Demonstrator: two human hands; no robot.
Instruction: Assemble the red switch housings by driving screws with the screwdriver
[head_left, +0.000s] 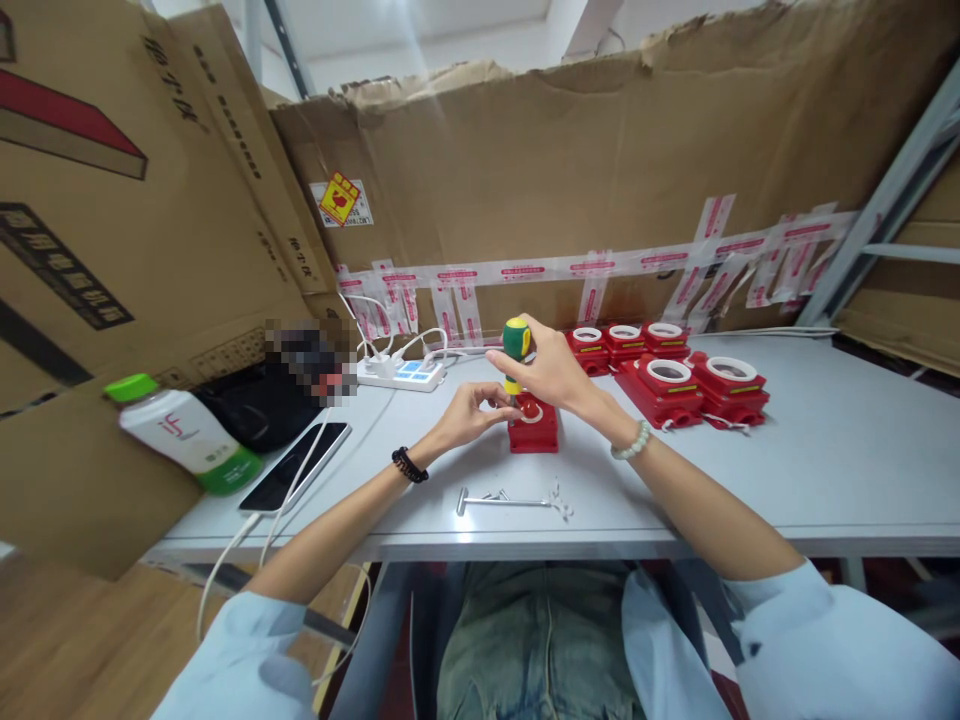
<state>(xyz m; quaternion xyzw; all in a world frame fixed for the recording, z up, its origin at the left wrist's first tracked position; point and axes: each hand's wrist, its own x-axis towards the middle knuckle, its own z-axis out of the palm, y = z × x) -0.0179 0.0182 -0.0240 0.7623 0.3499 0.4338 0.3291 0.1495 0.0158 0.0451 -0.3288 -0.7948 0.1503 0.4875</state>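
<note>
My right hand grips a screwdriver with a green and yellow handle, held upright over a red box-shaped housing. The screwdriver's tip is hidden behind my fingers at the housing's far left corner. Beside it, my left hand has its thumb and fingers pinched close to that corner; what they hold, if anything, is too small to make out. A white ring and a red dome show on top of the housing. Nearer the front edge lie a small metal hammer-shaped tool and several loose screws.
Several red housings with white rings stand at the right. On the left are a bottle with a green cap, a phone on a cable, a black bag and a power strip. Cardboard walls the back.
</note>
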